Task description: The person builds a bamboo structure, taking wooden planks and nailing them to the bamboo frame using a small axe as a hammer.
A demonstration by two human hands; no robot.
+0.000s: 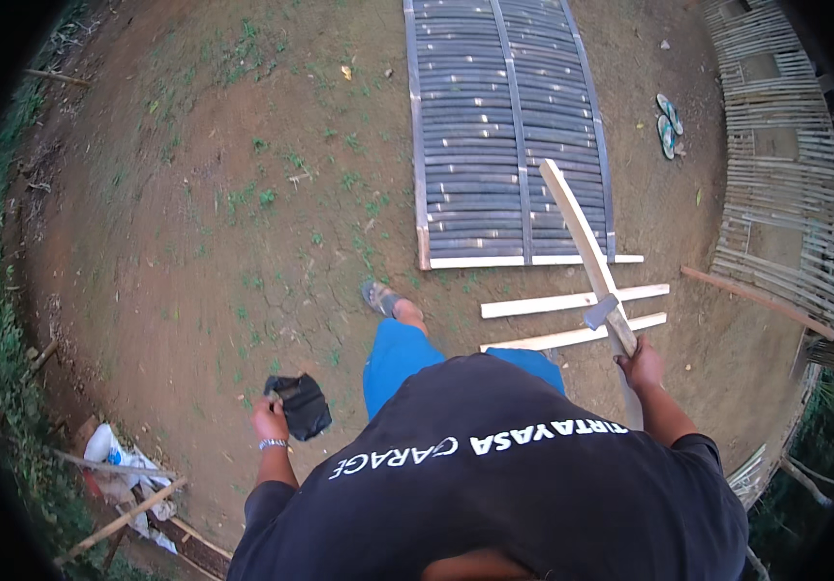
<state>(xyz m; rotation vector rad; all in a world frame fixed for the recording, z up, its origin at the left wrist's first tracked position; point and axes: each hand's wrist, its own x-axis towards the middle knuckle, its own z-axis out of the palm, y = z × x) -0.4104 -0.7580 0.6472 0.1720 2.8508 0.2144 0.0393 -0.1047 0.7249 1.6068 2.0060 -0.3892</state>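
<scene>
Head view, left hand [269,420] holding black bag [307,407], right hand [643,366] gripping hammer [600,312]

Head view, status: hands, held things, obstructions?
Left hand gripping black bag. Right hand gripping pale wooden strip, metal tool head alongside. Possibly in the way: two loose strips on ground ahead.

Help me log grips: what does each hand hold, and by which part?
Left hand: a black bag, by its left edge. Right hand: a wooden strip, by its near end; a hammer-like tool seems gripped with it, but where cannot be told.
</scene>
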